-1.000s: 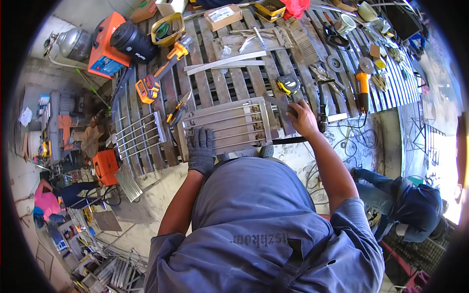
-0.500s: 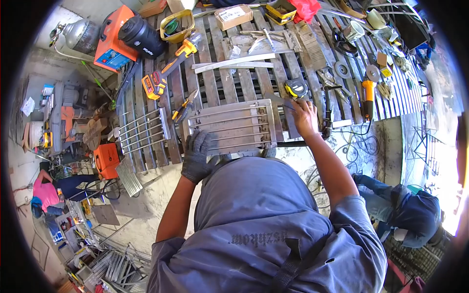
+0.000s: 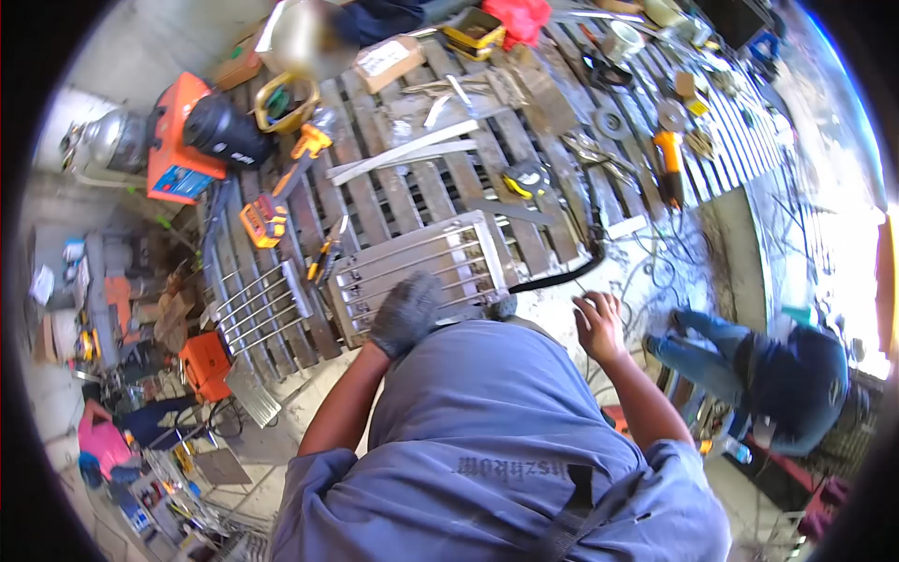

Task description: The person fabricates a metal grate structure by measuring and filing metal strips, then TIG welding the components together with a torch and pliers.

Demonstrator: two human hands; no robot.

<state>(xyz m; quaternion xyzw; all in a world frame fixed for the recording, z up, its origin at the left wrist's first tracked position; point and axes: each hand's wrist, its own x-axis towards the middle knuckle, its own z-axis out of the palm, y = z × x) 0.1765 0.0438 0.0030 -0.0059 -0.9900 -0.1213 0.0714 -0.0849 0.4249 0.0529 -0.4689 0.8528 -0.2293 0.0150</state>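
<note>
A flat metal frame with thin parallel rods (image 3: 393, 262) lies at the near edge of the slatted metal bench (image 3: 375, 201). My left hand (image 3: 410, 309), in a dark glove, rests over the frame's lower part; its fingers are blurred, and whether they grip a rod cannot be made out. Bare and off the bench edge, my right hand (image 3: 599, 323) has its fingers apart and holds nothing. A dark flat metal strip (image 3: 510, 212) lies just beyond the frame, near the tape measure (image 3: 526, 180). Black-handled pliers with orange (image 3: 325, 255) lie left of the frame.
A smaller rod grid (image 3: 257, 309) and a yellow cordless tool (image 3: 264, 220) lie at the left. An angle grinder (image 3: 669, 159) and a black curved bar (image 3: 571, 273) are at the right. One person (image 3: 787, 379) is at the right, another (image 3: 105, 440) far left.
My right hand has left the dark strip and moved back off the bench, fingers apart. My left hand has slid right from the frame's left corner onto its lower part. The view has shifted.
</note>
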